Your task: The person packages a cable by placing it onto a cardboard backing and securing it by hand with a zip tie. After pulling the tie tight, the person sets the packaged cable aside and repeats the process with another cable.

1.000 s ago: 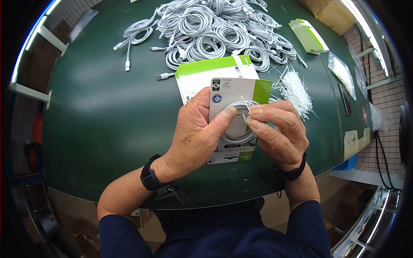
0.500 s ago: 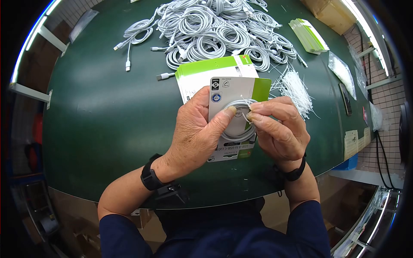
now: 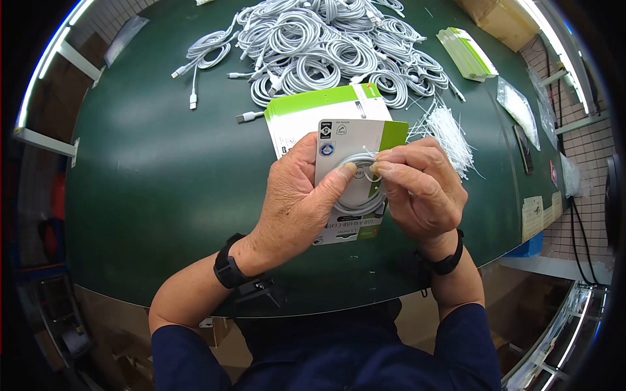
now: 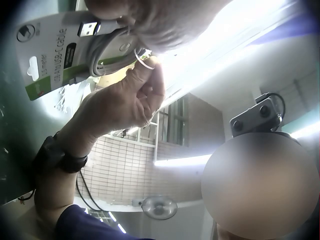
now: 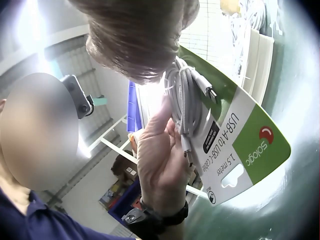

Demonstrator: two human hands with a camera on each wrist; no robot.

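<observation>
My left hand (image 3: pixel 287 202) holds a white and green cardboard packaging card (image 3: pixel 336 231), its thumb pressing a coiled white USB cable (image 3: pixel 355 210) flat against the card's face. Between thumb and forefinger, my right hand (image 3: pixel 427 192) pinches a thin white cable tie (image 4: pixel 140 60), which curves in a loop at the coil in the left wrist view. Print reading USB-A to USB-C cable shows on the card. From the right wrist view, both cable plugs (image 5: pixel 204 85) lie against the card, beside the coil.
Behind the hands lies a stack of similar cards (image 3: pixel 326 98). Farther back spreads a big heap of coiled cables (image 3: pixel 293 32). Loose cable ties (image 3: pixel 450 140) are piled to the right, near a second card stack (image 3: pixel 466 55), a plastic bag (image 3: pixel 518 111) and a phone (image 3: pixel 523 150).
The right fingers have shifted slightly left and up while pulling the cable tie into a smaller curve. The left hand and card have barely moved.
</observation>
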